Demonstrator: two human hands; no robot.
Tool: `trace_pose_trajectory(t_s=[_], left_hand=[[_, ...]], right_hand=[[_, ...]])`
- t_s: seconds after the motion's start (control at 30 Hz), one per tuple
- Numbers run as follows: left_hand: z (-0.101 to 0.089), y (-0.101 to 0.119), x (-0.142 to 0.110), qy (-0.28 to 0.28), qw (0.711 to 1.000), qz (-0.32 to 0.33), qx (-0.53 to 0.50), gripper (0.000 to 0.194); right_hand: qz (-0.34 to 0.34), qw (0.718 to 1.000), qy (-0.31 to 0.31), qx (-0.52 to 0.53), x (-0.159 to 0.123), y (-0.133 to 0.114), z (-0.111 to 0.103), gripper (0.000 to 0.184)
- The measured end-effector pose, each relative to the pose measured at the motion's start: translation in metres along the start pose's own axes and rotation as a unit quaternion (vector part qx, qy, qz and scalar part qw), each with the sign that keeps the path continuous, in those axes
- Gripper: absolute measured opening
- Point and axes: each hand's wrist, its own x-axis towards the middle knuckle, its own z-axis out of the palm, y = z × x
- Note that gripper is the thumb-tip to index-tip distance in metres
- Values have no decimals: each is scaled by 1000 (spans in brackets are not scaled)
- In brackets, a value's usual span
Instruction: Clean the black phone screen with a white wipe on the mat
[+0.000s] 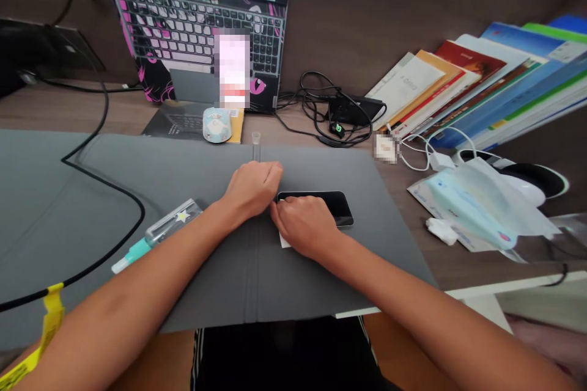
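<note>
Knuckles up, my left hand [254, 188] is closed above the grey desk mat [206, 287], just left of the phone; whatever its fingers hold is hidden. A clear, narrow tube-like thing [256, 145] shows right behind it. My right hand [308, 225] is closed too, its curled fingers over the left part of a black-screened phone [342, 208] that lies flat. A flat white piece [285, 239], paper or cloth, sticks out beneath the right hand. Both hands nearly touch at the fingers. Left of my left forearm lies a clear spray bottle [172, 223] with a turquoise neck.
An open laptop [192, 43] stands at the back, a mouse [217, 124] before it. Black cables [321, 116] tangle to its right. Books [486, 79] lean at the right, above a tissue pack [468, 208]. A black cable [137, 201] with yellow tape crosses the mat.
</note>
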Motion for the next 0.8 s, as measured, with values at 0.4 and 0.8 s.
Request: trace_pose_trajectory(t_s=[0.4, 0.8], left_hand=[[3, 2, -3, -26, 1000, -13, -6, 33], [5, 4, -6, -23, 998, 24, -56, 27]], right_hand=[[56, 997, -43, -21, -20, 73, 3, 51], [68, 992, 76, 77, -58, 136, -18, 51]])
